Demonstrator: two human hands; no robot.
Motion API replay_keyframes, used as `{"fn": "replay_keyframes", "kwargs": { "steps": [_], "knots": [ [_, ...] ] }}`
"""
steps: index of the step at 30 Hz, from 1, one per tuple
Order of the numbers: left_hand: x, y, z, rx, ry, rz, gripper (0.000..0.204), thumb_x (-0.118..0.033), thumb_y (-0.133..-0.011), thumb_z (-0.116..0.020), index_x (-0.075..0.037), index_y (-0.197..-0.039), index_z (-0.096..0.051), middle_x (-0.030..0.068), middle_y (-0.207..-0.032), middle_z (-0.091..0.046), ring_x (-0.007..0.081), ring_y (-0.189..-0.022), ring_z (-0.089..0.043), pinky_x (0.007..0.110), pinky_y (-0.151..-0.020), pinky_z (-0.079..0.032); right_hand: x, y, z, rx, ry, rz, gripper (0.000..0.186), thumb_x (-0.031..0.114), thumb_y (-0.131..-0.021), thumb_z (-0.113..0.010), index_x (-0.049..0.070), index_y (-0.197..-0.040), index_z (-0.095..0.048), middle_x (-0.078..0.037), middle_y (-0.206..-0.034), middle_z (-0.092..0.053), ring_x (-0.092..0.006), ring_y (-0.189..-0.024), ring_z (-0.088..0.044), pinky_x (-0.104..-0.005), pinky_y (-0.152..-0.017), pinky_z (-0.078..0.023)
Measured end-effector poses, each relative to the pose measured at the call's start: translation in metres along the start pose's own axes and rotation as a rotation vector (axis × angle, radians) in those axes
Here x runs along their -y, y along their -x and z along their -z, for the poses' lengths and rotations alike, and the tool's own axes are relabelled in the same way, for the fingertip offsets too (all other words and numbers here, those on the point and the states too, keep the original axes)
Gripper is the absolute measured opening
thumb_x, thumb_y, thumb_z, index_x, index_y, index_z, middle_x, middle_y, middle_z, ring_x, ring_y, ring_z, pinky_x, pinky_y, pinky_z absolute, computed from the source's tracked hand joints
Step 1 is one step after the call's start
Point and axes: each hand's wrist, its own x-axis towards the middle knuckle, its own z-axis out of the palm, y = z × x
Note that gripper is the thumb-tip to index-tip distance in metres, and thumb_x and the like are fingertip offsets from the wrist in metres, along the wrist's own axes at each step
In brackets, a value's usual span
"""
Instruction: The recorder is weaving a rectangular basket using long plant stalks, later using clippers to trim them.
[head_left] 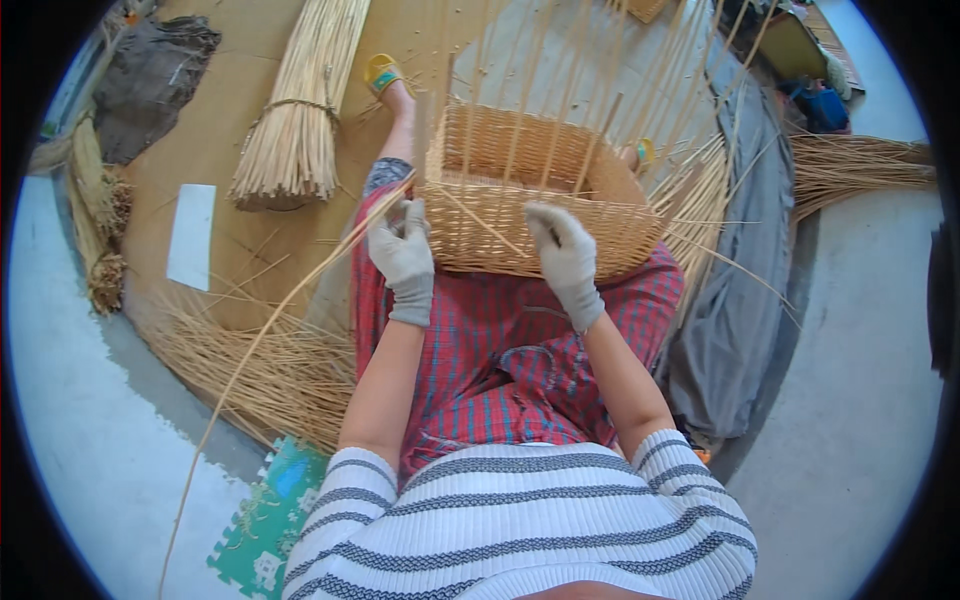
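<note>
Bluish-grey floor [870, 400] surrounds the work, partly covered by a tan sheet [140, 225]. The woven basket [475, 225] rests across the person's lap [470, 320], at its knee edge; uneven knees or a hard tug could tip it off, and a sharp bend could snap a stake [598, 145]. The basket's long axis runs left to right, the stakes pointing away from the body. The gloved left hand [400, 255] is curled at its left end beside long strands [350, 238], the gloved right hand [565, 250] bent at its near wall; whether either grips anything, I cannot tell.
</note>
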Motion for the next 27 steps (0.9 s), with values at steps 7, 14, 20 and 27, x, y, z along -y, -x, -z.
{"fn": "replay_keyframes", "kwargs": {
  "steps": [7,14,20,27],
  "knots": [
    [0.016,-0.024,0.024,0.041,-0.126,-0.012,0.017,-0.008,-0.089,-0.077,-0.001,-0.103,-0.071,0.0079,-0.093,-0.073,0.015,-0.082,-0.068,0.029,-0.076,-0.056,0.056,0.027,-0.071,0.19,-0.092,0.338,0.025,0.008,-0.089,-0.072,0.01,-0.114,-0.073,-0.012,-0.098,-0.074,-0.0273,-0.088,-0.072,-0.035,-0.077,-0.058],
    [0.025,-0.022,0.025,0.141,-0.08,-0.164,0.044,-0.009,-0.081,-0.084,-0.002,-0.119,-0.064,0.0062,-0.1,-0.069,0.0152,-0.09,-0.067,0.029,-0.082,-0.056,0.072,0.018,-0.075,0.228,0.097,0.511,0.033,0.007,-0.083,-0.07,0.014,-0.115,-0.073,-0.009,-0.095,-0.074,-0.0263,-0.084,-0.073,-0.0344,-0.073,-0.059],
    [0.014,-0.054,0.012,0.395,-0.142,-0.278,0.069,-0.009,-0.083,-0.083,-0.003,-0.141,-0.046,0.01,-0.129,-0.059,0.0218,-0.117,-0.059,0.032,-0.101,-0.05,0.017,-0.008,-0.049,0.002,-0.708,-0.58,0.018,0.007,-0.099,-0.063,0.0,-0.113,-0.072,-0.003,-0.092,-0.072,-0.0084,-0.077,-0.062,-0.023,-0.07,-0.051],
    [0.022,-0.064,-0.003,0.5,0.118,0.172,0.045,-0.003,-0.089,-0.077,-0.003,-0.129,-0.055,0.0046,-0.113,-0.063,0.0137,-0.102,-0.061,0.03,-0.092,-0.052,0.034,-0.077,-0.063,-0.184,-0.304,0.139,0.025,0.021,-0.096,-0.071,0.006,-0.116,-0.073,-0.006,-0.103,-0.075,-0.0123,-0.086,-0.069,-0.0248,-0.077,-0.055]
  ]
}}
